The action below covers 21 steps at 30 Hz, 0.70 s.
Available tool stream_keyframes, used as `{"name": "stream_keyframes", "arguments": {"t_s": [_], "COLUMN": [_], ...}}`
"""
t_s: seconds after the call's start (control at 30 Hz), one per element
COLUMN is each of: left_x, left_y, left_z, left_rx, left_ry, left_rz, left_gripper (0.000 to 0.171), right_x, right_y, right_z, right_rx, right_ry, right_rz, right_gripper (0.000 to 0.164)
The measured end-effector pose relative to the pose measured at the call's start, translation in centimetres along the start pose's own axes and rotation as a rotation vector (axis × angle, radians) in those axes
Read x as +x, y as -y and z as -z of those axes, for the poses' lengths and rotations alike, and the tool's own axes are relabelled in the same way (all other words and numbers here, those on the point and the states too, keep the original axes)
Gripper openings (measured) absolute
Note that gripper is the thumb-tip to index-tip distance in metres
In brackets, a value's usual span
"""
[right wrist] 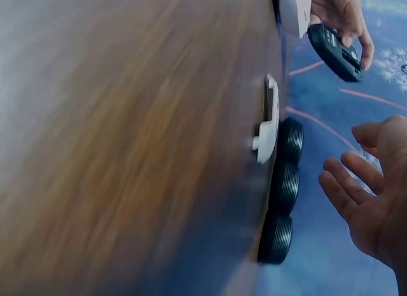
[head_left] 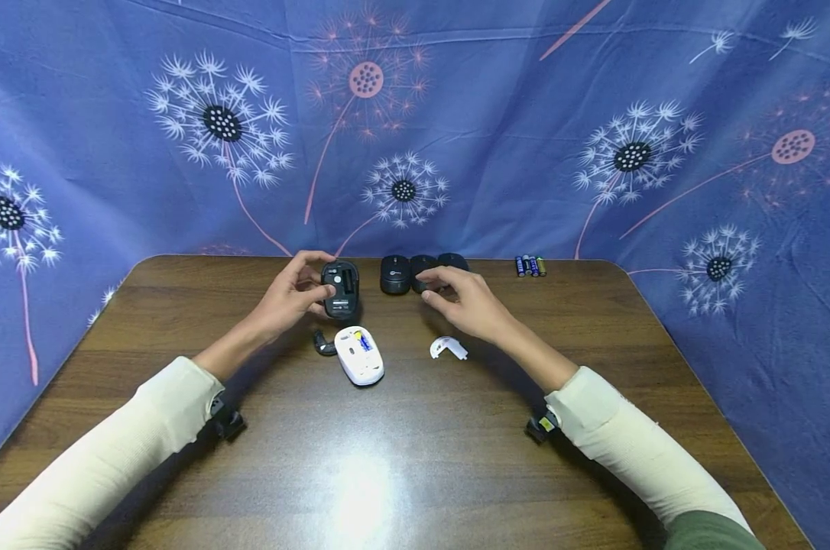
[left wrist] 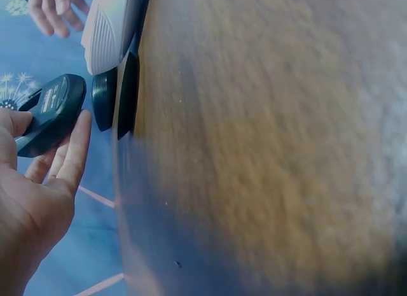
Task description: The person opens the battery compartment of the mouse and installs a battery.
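My left hand (head_left: pixel 293 294) pinches a black computer mouse (head_left: pixel 340 292) between thumb and fingers, raised off the table. Its underside faces me, and the battery slot in it is uncovered. With fingers loosely bent and nothing in them, my right hand (right wrist: pixel 375 188) hovers by a row of black mice (head_left: pixel 395 275) at the back. A white mouse (head_left: pixel 361 357) lies bottom up, a blue battery showing in its slot. Beside it is a curved black cover (head_left: pixel 324 344). The white battery cover (head_left: pixel 449 347) lies on the table below my right hand.
Several batteries (head_left: pixel 530 266) stand together near the back edge, right of the mice. The brown wooden table (head_left: pixel 415 473) runs back to a blue floral cloth (head_left: pixel 497 114). Dark wrist cameras (head_left: pixel 229 424) are strapped under both forearms.
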State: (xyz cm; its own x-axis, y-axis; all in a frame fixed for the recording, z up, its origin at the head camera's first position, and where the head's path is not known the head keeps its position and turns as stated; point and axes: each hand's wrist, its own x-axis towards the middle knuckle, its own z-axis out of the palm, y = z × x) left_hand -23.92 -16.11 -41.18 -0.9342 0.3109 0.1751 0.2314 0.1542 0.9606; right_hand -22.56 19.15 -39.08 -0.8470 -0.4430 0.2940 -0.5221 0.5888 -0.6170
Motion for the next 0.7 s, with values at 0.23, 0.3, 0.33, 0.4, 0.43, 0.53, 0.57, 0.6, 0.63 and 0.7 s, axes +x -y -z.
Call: {"name": "stream_keyframes", "arguments": {"t_s": [0.23,0.3,0.33,0.4,0.43,0.53,0.57,0.6,0.63,0.7], "left_x": [0.1,0.0,0.0,0.0,0.0,-0.1,-0.1,-0.1,-0.1,-0.2], "left_y": [0.2,0.2,0.2,0.2,0.1,0.2,0.2,0.2,0.3,0.3], "left_z": [0.2,0.2,0.2,0.2,0.2,0.3,0.4,0.4,0.4,0.5], "left_rx": [-0.03,-0.035,-0.038,-0.033,-0.032,-0.031,-0.031,-0.034,-0.037,-0.038], "left_ry": [-0.007,-0.01,-0.011,-0.01,-0.012,-0.015,-0.016,-0.017,-0.018,-0.018], "left_rz": [0.012,0.009,0.009,0.003,0.003,0.005,0.006,0.01,0.013,0.017], "left_gripper": [0.056,0.055,0.055,0.056,0.056,0.057,0.057,0.057,0.057,0.057], "right_x": [-1.8,-2.2,-2.4,-2.7,-2.9,-3.2,-3.2,-3.3,-3.4,-3.6], "right_y": [-1.6,-2.0,-2.2,-2.7,-2.9,-3.7,-4.1,-4.5,-4.9,-5.7], "right_z": [2.0,2.5,2.9,3.5,3.8,4.9,5.2,5.6,6.0,6.8], "right_rx": [-0.023,-0.031,-0.034,-0.043,-0.05,-0.075,-0.084,-0.093,-0.096,-0.105], "right_ry": [0.012,0.005,-0.002,-0.014,-0.021,-0.037,-0.045,-0.052,-0.06,-0.077], "right_rz": [-0.04,-0.055,-0.063,-0.071,-0.075,-0.094,-0.1,-0.113,-0.125,-0.153], "right_gripper": [0.034,0.033,0.033,0.032,0.031,0.03,0.03,0.03,0.03,0.031]}}
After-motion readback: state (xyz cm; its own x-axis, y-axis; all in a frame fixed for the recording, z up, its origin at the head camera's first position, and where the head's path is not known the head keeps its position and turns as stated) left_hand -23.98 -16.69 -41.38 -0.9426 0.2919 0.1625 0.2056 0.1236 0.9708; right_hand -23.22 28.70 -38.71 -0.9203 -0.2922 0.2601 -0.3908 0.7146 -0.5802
